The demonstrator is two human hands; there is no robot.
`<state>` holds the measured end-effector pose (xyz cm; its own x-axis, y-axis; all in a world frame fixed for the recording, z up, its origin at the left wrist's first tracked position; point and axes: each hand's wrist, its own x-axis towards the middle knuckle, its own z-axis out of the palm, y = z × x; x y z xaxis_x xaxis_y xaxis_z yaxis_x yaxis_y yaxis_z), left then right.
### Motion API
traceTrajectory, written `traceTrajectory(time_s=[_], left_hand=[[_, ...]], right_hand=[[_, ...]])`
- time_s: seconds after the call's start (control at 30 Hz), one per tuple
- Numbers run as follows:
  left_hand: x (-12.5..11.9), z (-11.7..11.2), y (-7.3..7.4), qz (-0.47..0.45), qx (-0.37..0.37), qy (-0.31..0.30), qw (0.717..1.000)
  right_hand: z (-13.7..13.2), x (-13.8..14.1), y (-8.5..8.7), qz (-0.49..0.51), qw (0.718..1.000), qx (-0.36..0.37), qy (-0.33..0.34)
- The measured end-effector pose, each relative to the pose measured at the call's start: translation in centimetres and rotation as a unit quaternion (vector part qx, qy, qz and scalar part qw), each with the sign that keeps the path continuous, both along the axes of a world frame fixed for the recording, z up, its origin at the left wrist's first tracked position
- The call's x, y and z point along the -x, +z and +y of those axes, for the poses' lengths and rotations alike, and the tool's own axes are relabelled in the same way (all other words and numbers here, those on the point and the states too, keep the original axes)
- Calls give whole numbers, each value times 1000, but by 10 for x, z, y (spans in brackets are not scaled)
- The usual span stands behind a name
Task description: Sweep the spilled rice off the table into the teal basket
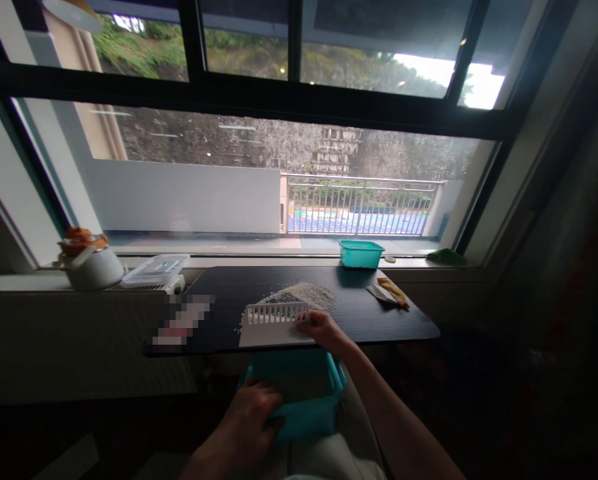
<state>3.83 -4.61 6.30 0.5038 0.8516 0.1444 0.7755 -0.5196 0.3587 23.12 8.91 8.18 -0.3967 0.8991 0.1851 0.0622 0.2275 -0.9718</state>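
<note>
A white panel [273,333] with a row of slots along its far side stands at the table's near edge, with the fingers of my right hand [323,328] closed on its right end. Just beyond it, a heap of small white grains [306,293] spreads over the dark tabletop [223,287]. Below the table edge, a teal plastic bin [306,417] rests at my lap. My left hand [259,405] grips its near left rim. Shadow hides most of what lies inside the bin.
Further back, another teal bin [361,255] stands by the window. A yellow and white packet [391,292] lies at the table's right. On the left ledge are a pale pot [95,269] and a clear plastic lid [156,269]. A green item [447,257] lies on the right sill.
</note>
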Motion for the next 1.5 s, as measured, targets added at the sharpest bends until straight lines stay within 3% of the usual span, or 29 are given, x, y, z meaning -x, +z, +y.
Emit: traceTrajectory(time_s=[0.33, 0.63, 0.83, 0.97, 1.27, 1.5], left_hand=[[2, 1, 1, -2, 5, 2, 1000], [0, 1, 3, -6, 6, 4, 1000], [0, 0, 3, -1, 6, 2, 1000], [0, 1, 3, 0, 8, 4, 1000], [1, 0, 2, 2, 16, 9, 1000], [0, 0, 5, 8, 14, 5, 1000]], right_hand=[[23, 22, 5, -9, 1000, -1, -8], [11, -1, 1, 19, 1000, 11, 17], [37, 10, 5, 7, 999, 6, -38], [48, 21, 3, -3, 999, 5, -40], [29, 6, -5, -6, 1000, 1, -8], [18, 0, 2, -17, 1000, -8, -17]])
